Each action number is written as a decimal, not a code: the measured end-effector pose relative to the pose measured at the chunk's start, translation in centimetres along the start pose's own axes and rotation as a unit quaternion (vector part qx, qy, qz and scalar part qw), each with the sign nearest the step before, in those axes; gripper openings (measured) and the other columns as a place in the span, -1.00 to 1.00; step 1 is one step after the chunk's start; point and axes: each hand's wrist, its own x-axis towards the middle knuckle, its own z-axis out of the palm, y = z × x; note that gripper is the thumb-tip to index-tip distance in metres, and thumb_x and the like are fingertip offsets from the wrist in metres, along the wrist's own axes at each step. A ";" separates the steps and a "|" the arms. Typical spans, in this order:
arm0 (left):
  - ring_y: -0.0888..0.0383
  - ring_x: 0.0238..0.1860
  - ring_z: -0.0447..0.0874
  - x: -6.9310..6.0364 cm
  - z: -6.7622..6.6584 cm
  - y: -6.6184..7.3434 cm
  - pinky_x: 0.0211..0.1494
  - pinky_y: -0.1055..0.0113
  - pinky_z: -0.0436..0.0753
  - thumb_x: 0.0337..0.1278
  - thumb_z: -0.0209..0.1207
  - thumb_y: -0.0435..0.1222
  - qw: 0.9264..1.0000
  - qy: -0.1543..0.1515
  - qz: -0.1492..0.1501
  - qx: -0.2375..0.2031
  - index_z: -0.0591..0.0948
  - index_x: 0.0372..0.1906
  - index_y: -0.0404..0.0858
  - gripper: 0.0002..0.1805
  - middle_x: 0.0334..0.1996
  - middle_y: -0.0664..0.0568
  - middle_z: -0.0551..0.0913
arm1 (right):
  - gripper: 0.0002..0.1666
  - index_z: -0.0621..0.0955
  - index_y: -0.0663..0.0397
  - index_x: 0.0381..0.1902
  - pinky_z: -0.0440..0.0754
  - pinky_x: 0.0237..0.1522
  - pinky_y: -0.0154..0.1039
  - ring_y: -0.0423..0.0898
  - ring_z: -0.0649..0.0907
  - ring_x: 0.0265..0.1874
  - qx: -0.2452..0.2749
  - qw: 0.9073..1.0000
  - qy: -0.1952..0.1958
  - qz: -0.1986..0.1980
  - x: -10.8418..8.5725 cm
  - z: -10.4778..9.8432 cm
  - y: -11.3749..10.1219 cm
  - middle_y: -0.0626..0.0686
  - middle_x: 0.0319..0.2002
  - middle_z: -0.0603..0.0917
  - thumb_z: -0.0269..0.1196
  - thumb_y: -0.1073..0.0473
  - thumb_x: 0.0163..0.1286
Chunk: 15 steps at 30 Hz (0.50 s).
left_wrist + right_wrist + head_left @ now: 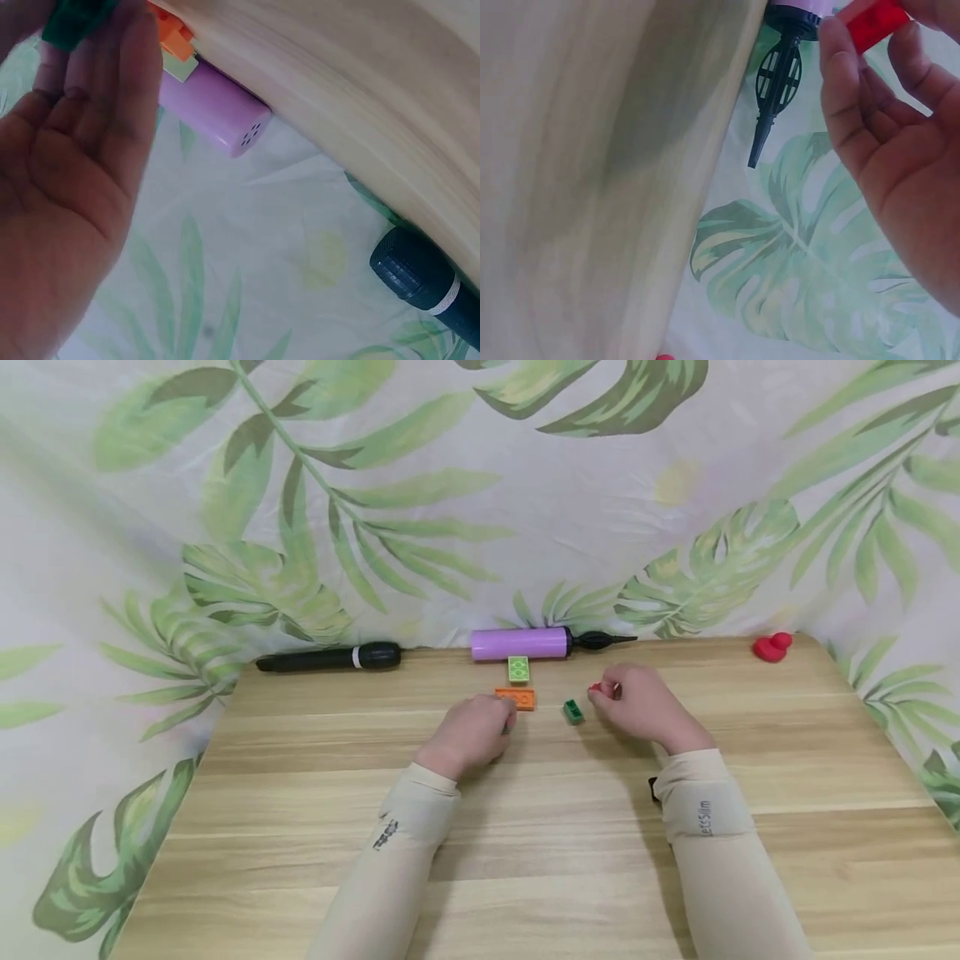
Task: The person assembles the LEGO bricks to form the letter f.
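Between the thumb and fingers of my left hand is a dark green toy brick, mostly covered by the hand in the head view. Just beyond that hand lies an orange brick, and a light green brick sits behind it. My right hand pinches a red brick by its sides. On the table between the two hands rests another dark green brick, touched by neither.
Along the table's back edge lie a black microphone-like object with a white band and a purple hand pump with a black nozzle. A small red rounded object sits at the back right corner. Leaf-patterned cloth hangs behind.
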 end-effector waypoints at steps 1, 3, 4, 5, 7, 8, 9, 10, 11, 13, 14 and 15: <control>0.07 -0.23 0.62 0.0 0.1 0.0 -0.11 0.15 0.65 0.31 0.30 -0.42 1.000 0.001 -0.003 0.000 0.62 -0.20 -0.19 -0.90 -0.28 0.00 0.68 | -0.58 0.44 -0.01 -0.56 0.43 -0.29 -0.15 -0.04 0.49 -0.44 -0.001 1.000 0.002 0.001 -0.1 0.1 0.1 0.02 -0.47 0.49 0.27 0.09 0.52; 0.05 -0.21 0.62 0.1 0.1 0.1 -0.07 0.13 0.65 0.31 0.31 -0.43 1.000 0.002 -0.010 -0.012 0.60 -0.14 -0.19 -0.85 -0.25 -0.02 0.67 | -0.54 0.42 -0.03 -0.61 0.43 -0.27 -0.14 -0.03 0.48 -0.41 -0.004 1.000 0.005 0.000 -0.2 0.2 0.2 0.03 -0.45 0.48 0.26 0.09 0.53; 0.04 -0.21 0.61 0.1 0.2 0.1 -0.06 0.14 0.65 0.32 0.31 -0.44 1.000 0.001 -0.016 -0.024 0.58 -0.13 -0.19 -0.84 -0.25 -0.02 0.66 | -0.52 0.42 -0.03 -0.63 0.43 -0.27 -0.14 -0.03 0.48 -0.40 -0.003 1.000 0.006 -0.001 -0.3 0.2 0.3 0.04 -0.43 0.49 0.26 0.10 0.54; 0.04 -0.21 0.61 0.1 0.2 0.1 -0.07 0.15 0.64 0.32 0.31 -0.45 0.999 0.001 -0.020 -0.037 0.57 -0.14 -0.19 -0.83 -0.26 -0.03 0.65 | -0.49 0.41 -0.03 -0.65 0.44 -0.27 -0.13 -0.02 0.49 -0.39 0.000 1.000 0.006 -0.002 -0.3 0.2 0.3 0.06 -0.42 0.51 0.26 0.09 0.54; 0.04 -0.20 0.57 0.2 0.3 0.0 -0.09 0.17 0.61 0.31 0.30 -0.48 0.998 0.003 -0.025 -0.062 0.55 -0.18 -0.20 -0.82 -0.26 -0.03 0.61 | -0.43 0.40 -0.03 -0.72 0.50 -0.23 -0.12 0.01 0.58 -0.33 0.005 1.000 0.008 -0.006 -0.3 0.2 0.1 0.09 -0.35 0.62 0.25 0.09 0.55; 0.04 -0.21 0.56 0.3 0.4 -0.1 -0.10 0.19 0.60 0.31 0.30 -0.48 0.997 0.005 -0.026 -0.071 0.54 -0.20 -0.20 -0.82 -0.27 -0.03 0.59 | -0.40 0.39 -0.03 -0.75 0.54 -0.20 -0.11 0.02 0.63 -0.29 0.008 1.000 0.008 -0.008 -0.3 0.2 0.1 0.11 -0.30 0.66 0.25 0.09 0.55; 0.05 -0.21 0.55 0.4 0.4 -0.1 -0.11 0.20 0.59 0.31 0.30 -0.48 0.997 0.008 -0.025 -0.074 0.53 -0.22 -0.19 -0.82 -0.27 -0.03 0.58 | -0.37 0.38 -0.03 -0.78 0.57 -0.16 -0.09 0.04 0.67 -0.23 0.010 1.000 0.011 -0.010 -0.3 0.1 0.0 0.13 -0.25 0.70 0.25 0.09 0.56; 0.05 -0.20 0.54 0.4 0.5 -0.2 -0.12 0.20 0.58 0.30 0.31 -0.47 0.997 0.010 -0.024 -0.076 0.52 -0.23 -0.19 -0.81 -0.26 -0.03 0.57 | -0.35 0.37 -0.03 -0.79 0.59 -0.13 -0.08 0.04 0.69 -0.19 0.014 1.000 0.014 -0.011 -0.3 0.1 0.0 0.13 -0.21 0.73 0.25 0.09 0.56; 0.05 -0.20 0.53 0.5 0.6 -0.2 -0.12 0.20 0.59 0.29 0.31 -0.47 0.997 0.013 -0.022 -0.076 0.52 -0.23 -0.20 -0.81 -0.25 -0.04 0.56 | -0.35 0.39 -0.04 -0.79 0.60 -0.10 -0.07 0.05 0.70 -0.16 0.018 1.000 0.020 -0.012 -0.2 0.1 -0.1 0.14 -0.17 0.74 0.25 0.08 0.56; 0.04 -0.19 0.52 0.6 0.7 -0.3 -0.11 0.20 0.60 0.28 0.33 -0.46 0.997 0.018 -0.022 -0.074 0.53 -0.21 -0.21 -0.81 -0.23 -0.05 0.55 | -0.40 0.43 -0.04 -0.75 0.57 -0.10 -0.08 0.06 0.68 -0.19 0.025 0.999 0.034 -0.014 -0.1 0.1 -0.1 0.14 -0.21 0.72 0.25 0.05 0.57; 0.04 -0.18 0.52 0.6 0.7 -0.3 -0.10 0.19 0.61 0.28 0.35 -0.45 0.997 0.020 -0.023 -0.071 0.53 -0.20 -0.22 -0.81 -0.22 -0.05 0.55 | -0.44 0.46 -0.02 -0.69 0.55 -0.12 -0.08 0.05 0.65 -0.22 0.033 0.998 0.042 -0.013 -0.1 0.1 -0.2 0.13 -0.24 0.70 0.25 0.04 0.57; 0.03 -0.17 0.52 0.6 0.7 -0.3 -0.08 0.19 0.62 0.27 0.36 -0.44 0.997 0.022 -0.023 -0.068 0.54 -0.19 -0.23 -0.80 -0.20 -0.06 0.55 | -0.51 0.49 -0.01 -0.62 0.55 -0.14 -0.09 0.04 0.64 -0.25 0.040 0.998 0.052 -0.012 -0.1 0.1 -0.2 0.12 -0.26 0.69 0.26 0.03 0.57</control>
